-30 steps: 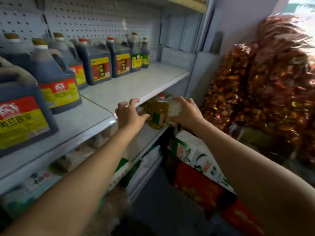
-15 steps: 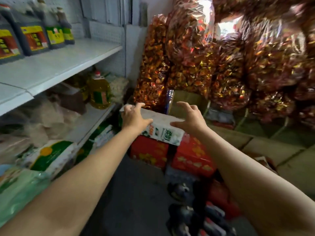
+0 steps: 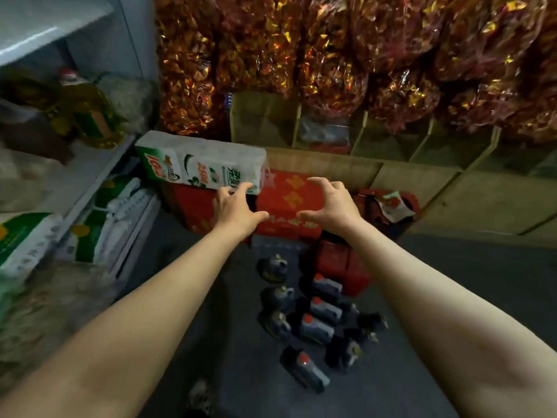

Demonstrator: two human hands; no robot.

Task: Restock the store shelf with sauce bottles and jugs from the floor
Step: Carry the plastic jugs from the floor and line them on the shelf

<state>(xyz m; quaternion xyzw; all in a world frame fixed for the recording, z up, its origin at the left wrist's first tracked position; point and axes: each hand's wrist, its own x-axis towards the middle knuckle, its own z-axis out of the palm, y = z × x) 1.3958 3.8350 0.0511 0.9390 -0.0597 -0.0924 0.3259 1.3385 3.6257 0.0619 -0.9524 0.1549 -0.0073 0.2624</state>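
Note:
Several dark sauce jugs (image 3: 322,309) with red caps and dark bottles (image 3: 275,297) stand in a cluster on the grey floor (image 3: 452,297), below and between my forearms. My left hand (image 3: 235,206) and my right hand (image 3: 331,203) are both stretched out in front of me, fingers spread and curled, holding nothing. They hover above the red boxes, well above the jugs. The white shelf (image 3: 45,37) shows only as an edge at the upper left.
Red cartons (image 3: 289,203) and a white and green pack (image 3: 199,167) sit beyond my hands. Lower shelves at left hold a yellow oil bottle (image 3: 87,110) and bagged goods (image 3: 27,236). Shiny red-gold bags (image 3: 361,55) pile over cardboard boxes (image 3: 422,182) behind.
My view has swung away from the shelf, to the right and down to the floor. The jugs on the floor have come into sight; both hands stay empty and spread.

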